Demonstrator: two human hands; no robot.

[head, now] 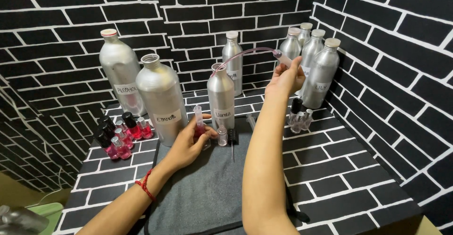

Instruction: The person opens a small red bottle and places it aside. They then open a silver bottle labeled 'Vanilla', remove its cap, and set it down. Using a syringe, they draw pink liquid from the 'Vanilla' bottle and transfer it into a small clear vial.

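My left hand (pixel 188 142) holds a small upright tube of pink liquid (pixel 198 121) over the dark grey mat (pixel 203 188). My right hand (pixel 285 78) is raised and grips the end of a syringe or pipette (pixel 284 59) joined to a thin pink-tinted hose (pixel 245 54). The hose arcs down into the open neck of a labelled silver bottle (pixel 221 97) in the middle. A small clear vial (pixel 222 136) and a black sprayer cap with its dip tube (pixel 232 139) stand on the mat beside my left hand.
Two big silver bottles (pixel 162 100) stand at the left, one of them uncapped. Several capped silver bottles (pixel 322 72) fill the right back corner. Pink-filled vials with black caps (pixel 118 136) cluster at the left; empty clear vials (pixel 300 118) stand at the right. Brick-pattern walls enclose the table.
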